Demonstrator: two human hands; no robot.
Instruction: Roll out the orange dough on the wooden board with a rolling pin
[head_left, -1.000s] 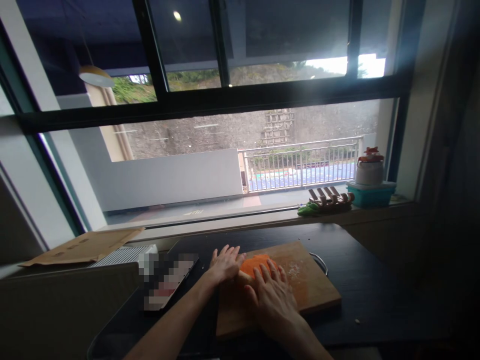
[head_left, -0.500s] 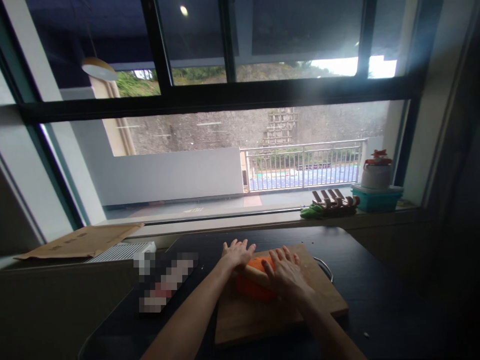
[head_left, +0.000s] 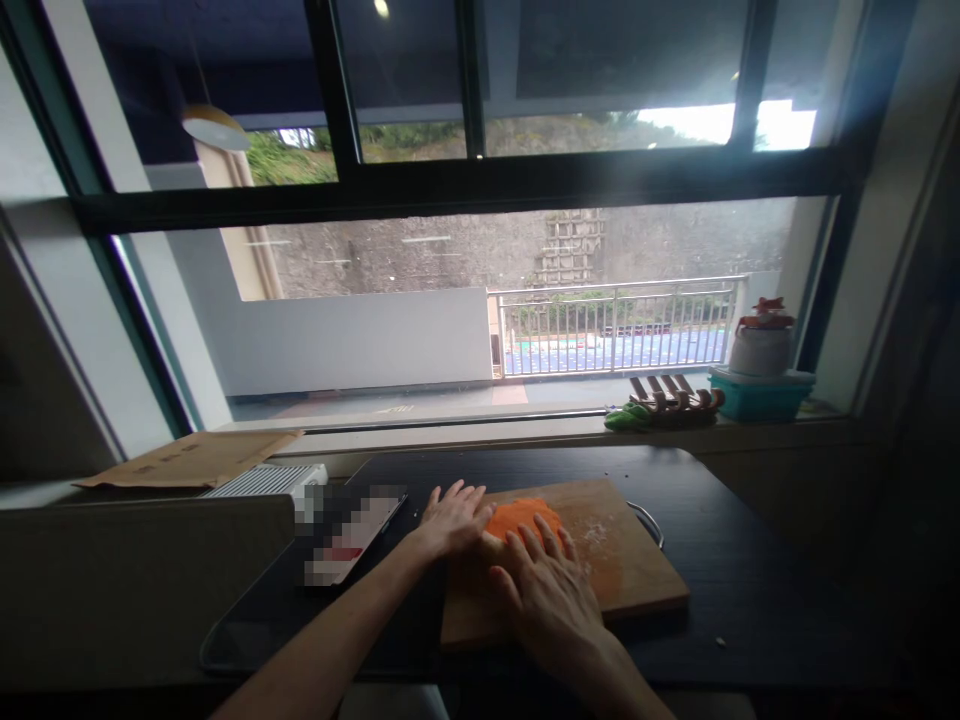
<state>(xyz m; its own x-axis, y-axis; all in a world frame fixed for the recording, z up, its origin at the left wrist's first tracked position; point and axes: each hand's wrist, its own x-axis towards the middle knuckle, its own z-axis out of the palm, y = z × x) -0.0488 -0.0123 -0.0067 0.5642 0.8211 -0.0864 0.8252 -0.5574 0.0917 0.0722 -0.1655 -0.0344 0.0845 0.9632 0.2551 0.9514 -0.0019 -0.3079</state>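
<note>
A flattened sheet of orange dough (head_left: 525,514) lies on a wooden cutting board (head_left: 649,575) with a metal handle at its right side. Across the dough runs a light wooden rolling pin (head_left: 493,546), mostly hidden beneath my hands. My left hand (head_left: 455,522) rests on its left end, fingers stretched out and flat. Over the right part of the pin lies my right hand (head_left: 551,580), its fingers spread, partly covering the dough. White flour (head_left: 595,536) dusts the board to the right of the dough.
The dark table (head_left: 750,600) carries a blurred-out flat device (head_left: 360,540) at left. Behind stand a window sill with a teal box (head_left: 757,396), a white jar (head_left: 760,350), a brown rack (head_left: 675,402) and a green cloth (head_left: 628,416). A brown paper bag (head_left: 195,460) lies left.
Both hands have slid nearer and to the left with the rolling pin, showing more of the dough's far part and the floured board. The view has shifted slightly.
</note>
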